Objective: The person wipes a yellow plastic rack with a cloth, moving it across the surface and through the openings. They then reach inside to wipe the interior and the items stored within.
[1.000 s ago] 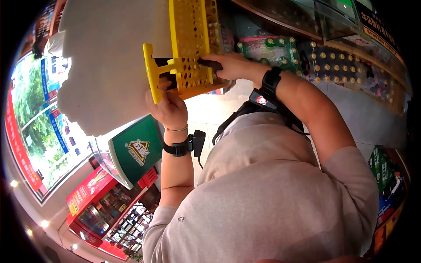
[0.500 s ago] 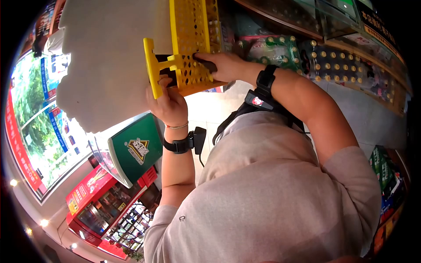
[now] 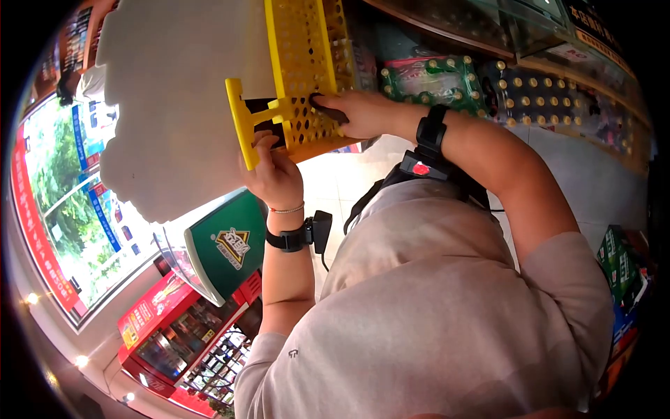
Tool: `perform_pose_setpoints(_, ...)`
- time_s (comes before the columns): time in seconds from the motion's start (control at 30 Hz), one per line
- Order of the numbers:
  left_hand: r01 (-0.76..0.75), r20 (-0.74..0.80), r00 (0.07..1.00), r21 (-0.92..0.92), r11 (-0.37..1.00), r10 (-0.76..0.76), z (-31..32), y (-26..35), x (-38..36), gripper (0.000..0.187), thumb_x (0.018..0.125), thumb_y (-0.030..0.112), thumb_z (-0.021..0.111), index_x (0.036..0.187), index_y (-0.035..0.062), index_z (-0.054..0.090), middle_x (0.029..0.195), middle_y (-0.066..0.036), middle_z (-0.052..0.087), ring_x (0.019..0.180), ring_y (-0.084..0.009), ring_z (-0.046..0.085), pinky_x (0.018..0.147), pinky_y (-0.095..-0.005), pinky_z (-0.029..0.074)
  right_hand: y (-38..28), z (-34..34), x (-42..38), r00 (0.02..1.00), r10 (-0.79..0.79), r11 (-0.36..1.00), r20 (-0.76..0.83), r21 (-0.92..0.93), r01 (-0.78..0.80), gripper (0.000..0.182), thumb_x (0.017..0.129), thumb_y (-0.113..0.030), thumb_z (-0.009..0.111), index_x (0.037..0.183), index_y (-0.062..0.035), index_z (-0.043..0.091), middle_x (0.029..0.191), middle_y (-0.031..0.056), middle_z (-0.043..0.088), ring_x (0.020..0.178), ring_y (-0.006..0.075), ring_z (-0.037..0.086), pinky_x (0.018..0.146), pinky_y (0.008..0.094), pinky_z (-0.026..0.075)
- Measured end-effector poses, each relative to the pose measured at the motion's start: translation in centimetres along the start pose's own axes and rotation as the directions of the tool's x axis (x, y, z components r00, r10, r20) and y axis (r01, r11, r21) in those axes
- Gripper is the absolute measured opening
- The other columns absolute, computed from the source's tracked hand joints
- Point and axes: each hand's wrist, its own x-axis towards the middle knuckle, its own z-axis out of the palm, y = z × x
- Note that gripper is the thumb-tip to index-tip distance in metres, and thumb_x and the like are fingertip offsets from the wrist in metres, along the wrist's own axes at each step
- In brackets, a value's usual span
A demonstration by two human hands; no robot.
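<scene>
A yellow rack with perforated metal sides [image 3: 303, 70] stands in front of me at the top of the view. My left hand [image 3: 273, 178] is closed around the lower end of its T-shaped yellow end piece, fingers curled by a dark opening. On the right, my right hand [image 3: 363, 115] is closed on a small dark object [image 3: 329, 108], pressed close to the perforated side. Its kind is not clear. Behind the rack spreads a large pale board [image 3: 181, 91] with a scalloped edge. Both wrists wear black strapped devices.
Shrink-wrapped packs of green bottles [image 3: 433, 80] and gold-capped bottles [image 3: 537, 98] lie on the floor at right, beside a glass counter. A green-sided display case [image 3: 227, 237] and a red cooler [image 3: 181, 328] stand at left. Another person is at the far upper left.
The whole view has shifted slightly, with the left-side surroundings now a little further right. Both hands keep nearly the same places on the rack.
</scene>
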Motion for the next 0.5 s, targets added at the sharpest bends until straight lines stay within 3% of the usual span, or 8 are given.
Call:
perform_pose_setpoints(0.07, 0.008, 0.002, 1.0, -0.011, 1.0, -0.008, 0.1, 0.0, -0.1, 0.03, 0.068, -0.012, 0.05, 0.09, 0.0052, 0.06, 0.093, -0.01, 0.065, 0.085, -0.0307, 0.059, 0.074, -0.039, 0.049, 0.2, -2.9, 0.2, 0.987, -0.078, 0.842, 0.137, -0.521, 0.139, 0.059, 0.085, -0.008, 0.054, 0.14, -0.0279, 0.048, 0.108, 0.0154, 0.059, 0.069, 0.0274, 0.067, 0.061, 0.0343, 0.054)
perform_pose_setpoints(0.1, 0.013, 0.004, 1.0, -0.019, 1.0, -0.013, 0.0, 0.1, -0.2, 0.03, 0.068, -0.012, 0.05, 0.09, 0.0051, 0.06, 0.093, -0.01, 0.065, 0.085, -0.0308, 0.059, 0.074, -0.0389, 0.049, 0.3, -3.6, 0.7, 0.989, -0.034, 0.793, 0.147, -0.598, 0.116, 0.058, 0.087, -0.01, 0.049, 0.138, -0.0385, 0.048, 0.104, 0.0115, 0.057, 0.07, 0.0255, 0.067, 0.06, 0.0347, 0.054)
perform_pose_setpoints(0.2, 0.002, 0.008, 1.0, -0.016, 1.0, -0.002, -0.1, 0.2, 0.0, 0.031, 0.068, -0.013, 0.049, 0.09, 0.0049, 0.06, 0.093, -0.01, 0.065, 0.085, -0.031, 0.059, 0.074, -0.039, 0.049, 0.2, -3.6, 0.7, 0.984, 0.018, 0.803, 0.178, -0.589, 0.092, 0.061, 0.085, -0.012, 0.054, 0.139, -0.0398, 0.047, 0.106, 0.0116, 0.056, 0.069, 0.0251, 0.067, 0.061, 0.0341, 0.054)
perform_pose_setpoints(0.27, -0.005, 0.003, 1.0, -0.011, 1.0, 0.005, -0.1, 0.2, 0.2, 0.031, 0.067, -0.013, 0.049, 0.089, 0.0048, 0.061, 0.093, -0.01, 0.065, 0.085, -0.0311, 0.059, 0.074, -0.0391, 0.049, -0.6, -3.0, 0.1, 0.98, 0.085, 0.965, 0.178, -0.26, -0.036, 0.07, 0.08, -0.007, 0.056, 0.144, -0.0328, 0.042, 0.112, 0.0152, 0.06, 0.075, 0.0271, 0.068, 0.067, 0.0375, 0.055)
perform_pose_setpoints(0.33, -0.002, -0.002, 1.0, -0.006, 1.0, 0.002, -0.1, 0.2, 0.1, 0.03, 0.067, -0.013, 0.048, 0.088, 0.0047, 0.061, 0.093, -0.011, 0.065, 0.085, -0.0311, 0.059, 0.074, -0.0393, 0.049, -1.3, -2.2, -0.1, 0.945, 0.199, 0.957, 0.259, 0.157, -0.245, 0.075, 0.078, -0.004, 0.056, 0.147, -0.0279, 0.038, 0.117, 0.0169, 0.061, 0.083, 0.0287, 0.068, 0.074, 0.0383, 0.055)
perform_pose_setpoints(0.4, 0.011, -0.008, 1.0, -0.015, 1.0, -0.011, 0.0, 0.1, -0.1, 0.03, 0.067, -0.013, 0.048, 0.088, 0.0045, 0.061, 0.094, -0.011, 0.065, 0.085, -0.031, 0.059, 0.074, -0.0395, 0.049, -2.8, -4.9, -0.2, 0.854, 0.288, 0.813, 0.434, 0.36, -0.457, 0.075, 0.073, -0.004, 0.057, 0.145, -0.0176, 0.042, 0.133, 0.0174, 0.055, 0.121, 0.0299, 0.054, 0.099, 0.0314, 0.043)
perform_pose_setpoints(0.5, 0.021, -0.018, 1.0, -0.027, 0.999, -0.022, 0.2, 0.0, -0.2, 0.03, 0.067, -0.014, 0.048, 0.087, 0.0042, 0.061, 0.094, -0.01, 0.065, 0.086, -0.0308, 0.059, 0.075, -0.0396, 0.049, -1.7, -3.8, -0.6, 0.878, 0.239, 0.779, 0.414, 0.458, -0.428, 0.077, 0.072, -0.001, 0.056, 0.145, -0.0159, 0.041, 0.13, 0.0175, 0.057, 0.118, 0.027, 0.057, 0.096, 0.0301, 0.045)
